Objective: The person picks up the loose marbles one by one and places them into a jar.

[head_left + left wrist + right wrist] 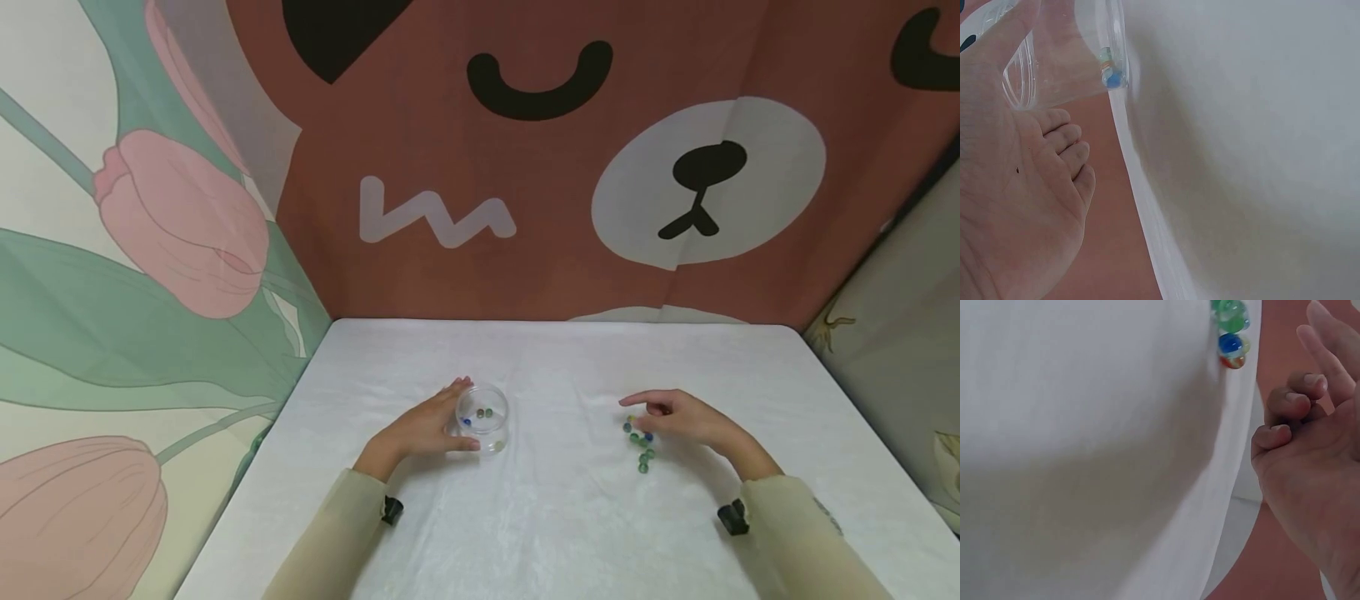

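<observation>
My left hand (431, 429) grips a clear round jar (495, 430), its thumb on the near side and its other fingers on the far side. In the jar lie several glass marbles (1111, 76), among them a blue one. To the right, my right hand (693, 418) is over a loose cluster of glass marbles (643, 457), mostly green with some blue. Its index finger reaches out straight and its thumb stands apart, close to the marbles, while the other fingers (1289, 405) curl toward the palm. Nothing shows between that thumb and index finger.
A white cloth (540, 517) covers the table. Behind it hangs a brown curtain with a cartoon bear face (540, 275), and a tulip-patterned curtain (187, 225) lines the left side. Both sleeved wrists carry small black devices (733, 517).
</observation>
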Tool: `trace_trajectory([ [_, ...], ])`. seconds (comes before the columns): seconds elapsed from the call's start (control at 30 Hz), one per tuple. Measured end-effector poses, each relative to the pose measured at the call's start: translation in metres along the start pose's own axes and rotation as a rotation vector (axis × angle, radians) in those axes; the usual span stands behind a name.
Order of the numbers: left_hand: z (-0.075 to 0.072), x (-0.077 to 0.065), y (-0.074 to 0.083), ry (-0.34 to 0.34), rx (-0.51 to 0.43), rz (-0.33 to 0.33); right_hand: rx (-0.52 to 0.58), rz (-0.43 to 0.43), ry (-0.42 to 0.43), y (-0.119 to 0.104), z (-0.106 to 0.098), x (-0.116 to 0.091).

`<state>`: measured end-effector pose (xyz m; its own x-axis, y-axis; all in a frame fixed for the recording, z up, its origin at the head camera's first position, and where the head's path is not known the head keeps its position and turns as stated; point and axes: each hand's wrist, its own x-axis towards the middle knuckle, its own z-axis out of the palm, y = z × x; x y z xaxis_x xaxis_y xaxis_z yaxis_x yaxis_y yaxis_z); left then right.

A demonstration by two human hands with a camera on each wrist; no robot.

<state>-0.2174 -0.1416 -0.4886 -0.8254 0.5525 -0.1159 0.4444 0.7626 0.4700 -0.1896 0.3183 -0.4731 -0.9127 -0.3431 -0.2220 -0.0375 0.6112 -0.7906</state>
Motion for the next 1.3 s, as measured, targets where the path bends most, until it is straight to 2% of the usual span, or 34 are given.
trace_trajectory([
  [0.4,0.002,0.001,-0.001,0.0,-0.003,-0.007,-0.1,-0.029,-0.024,0.013,0.003,0.01],
  [0.63,0.002,0.001,-0.001,0.0,0.001,-0.009,-0.128,-0.005,-0.029,0.013,0.005,0.014],
  [1.3,0.0,0.001,0.0,-0.003,0.007,-0.014,-0.138,0.007,-0.034,0.022,0.007,0.019],
])
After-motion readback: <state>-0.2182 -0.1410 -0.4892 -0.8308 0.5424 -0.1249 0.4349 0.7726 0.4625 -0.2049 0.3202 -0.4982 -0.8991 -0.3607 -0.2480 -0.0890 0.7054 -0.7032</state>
